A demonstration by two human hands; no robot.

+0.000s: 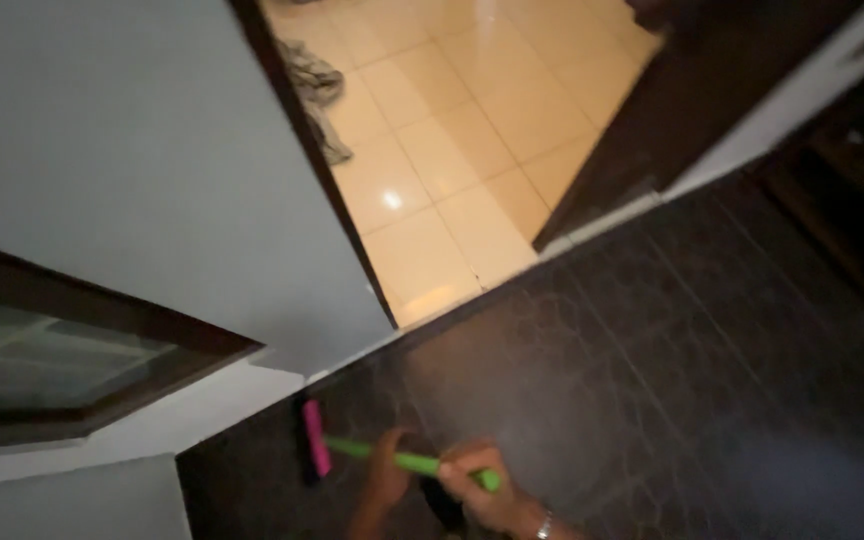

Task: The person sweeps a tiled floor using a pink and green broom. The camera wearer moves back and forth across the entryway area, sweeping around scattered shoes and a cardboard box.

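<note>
We see a dark tiled floor (652,380) filling most of the lower-right, w/ a pale wall (122,150) at left and a dark-framed window (62,360) set low in it. Beyond a doorway at the floor's top edge lies a bright cream tile floor (462,130), a crumpled grey cloth (317,90) near its left edge by the door frame. At the dark floor's bottom edge, near the wall, we've got a floor squeegee w/ green handle (407,462) and pink-black head (314,452) resting on the tiles. Right hand (482,490) is wrapped closed round the handle end, wrist w/ a metal watch (544,524). Left hand (387,475) clasps the handle nearer the head, fingers curled over it.
</note>
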